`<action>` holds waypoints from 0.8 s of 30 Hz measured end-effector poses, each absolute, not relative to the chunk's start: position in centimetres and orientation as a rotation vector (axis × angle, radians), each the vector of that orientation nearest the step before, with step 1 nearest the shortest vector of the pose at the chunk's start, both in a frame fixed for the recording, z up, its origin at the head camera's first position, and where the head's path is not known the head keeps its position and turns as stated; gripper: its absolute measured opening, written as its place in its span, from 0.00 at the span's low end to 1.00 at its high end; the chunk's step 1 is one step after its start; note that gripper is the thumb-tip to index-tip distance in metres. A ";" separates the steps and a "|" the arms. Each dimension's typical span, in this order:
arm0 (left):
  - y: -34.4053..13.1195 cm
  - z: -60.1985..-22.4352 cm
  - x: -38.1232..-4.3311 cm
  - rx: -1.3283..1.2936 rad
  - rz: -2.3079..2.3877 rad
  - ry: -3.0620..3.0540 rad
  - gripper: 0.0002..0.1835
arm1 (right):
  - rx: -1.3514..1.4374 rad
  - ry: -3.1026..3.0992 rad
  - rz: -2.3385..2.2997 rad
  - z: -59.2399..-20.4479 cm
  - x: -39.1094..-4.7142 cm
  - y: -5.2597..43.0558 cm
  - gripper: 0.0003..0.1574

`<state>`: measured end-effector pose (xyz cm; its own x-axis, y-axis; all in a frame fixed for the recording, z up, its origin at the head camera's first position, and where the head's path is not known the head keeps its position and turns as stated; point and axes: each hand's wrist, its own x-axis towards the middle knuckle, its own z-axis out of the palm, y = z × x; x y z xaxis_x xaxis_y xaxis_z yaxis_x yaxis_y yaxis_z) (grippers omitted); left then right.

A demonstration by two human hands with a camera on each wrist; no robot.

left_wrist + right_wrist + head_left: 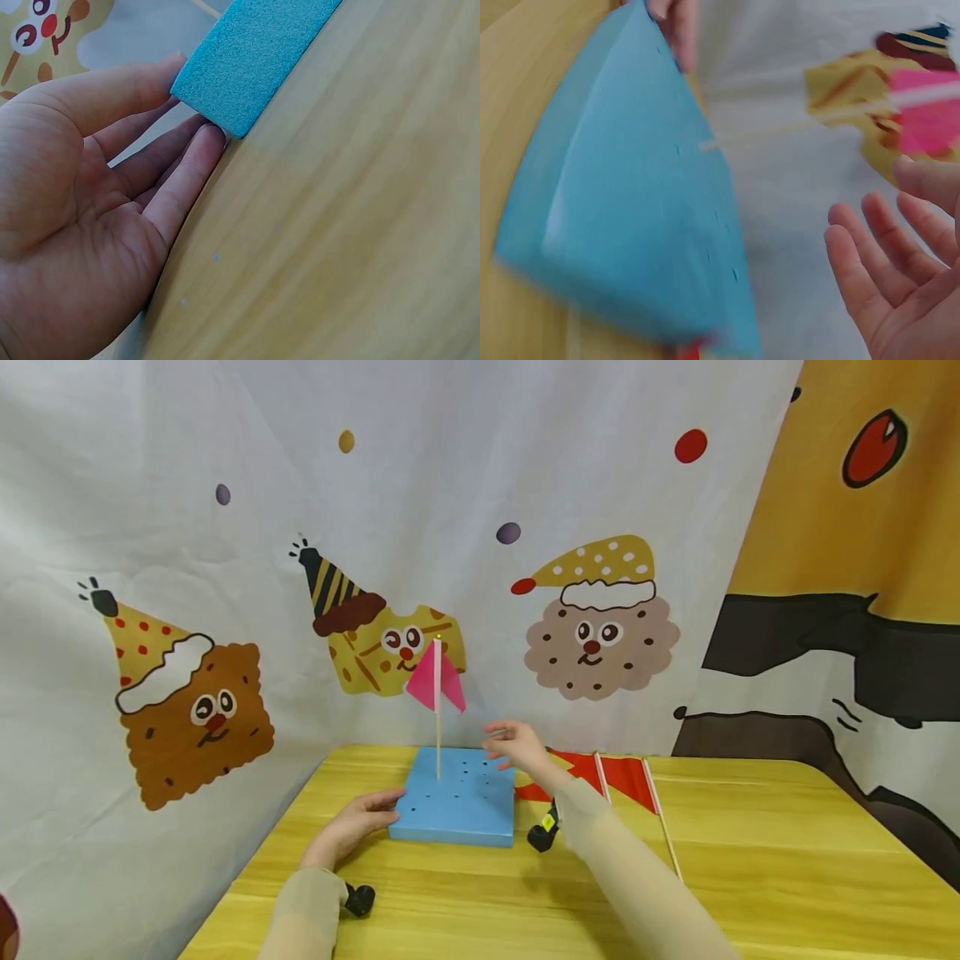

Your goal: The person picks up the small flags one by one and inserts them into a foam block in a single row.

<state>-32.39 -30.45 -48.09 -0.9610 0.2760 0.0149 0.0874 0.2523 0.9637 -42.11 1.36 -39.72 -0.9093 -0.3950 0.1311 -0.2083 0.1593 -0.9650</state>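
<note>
A light-blue foam block (453, 810) with several small holes in its top lies on the table. Out of one hole stands a thin pale stick with a pink flag (450, 681) near its upper end. My left hand (360, 822) rests against the block's left side. In the left wrist view, its thumb (161, 79) touches the top edge while the fingers reach the side close to the tabletop. Above the block's right rear part is my right hand (517, 747), fingers loosely spread and holding nothing. The right wrist view has the pink flag (930, 112) beyond those fingertips.
Red flags (626, 777) on thin sticks lie on the wooden table (750, 827) to the right, partly behind my right forearm. A white curtain (450, 468) printed with cartoon biscuits hangs behind the table.
</note>
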 end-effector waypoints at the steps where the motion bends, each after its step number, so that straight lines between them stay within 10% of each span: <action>1: -30.4 -48.1 -32.4 0.342 1.798 2.357 0.31 | -0.575 2.268 -1.860 -39.8 -41.9 2.6 0.22; 24: -30.4 -47.9 -32.5 0.314 1.754 2.362 0.33 | -0.106 2.531 -1.566 -44.1 -38.0 19.5 0.25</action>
<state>-32.47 -30.43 -47.89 -0.9609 0.2760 -0.0207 0.0600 0.2805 0.9580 -37.99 19.52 -44.11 -0.9841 -0.1461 -0.1013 0.0255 0.4481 -0.8936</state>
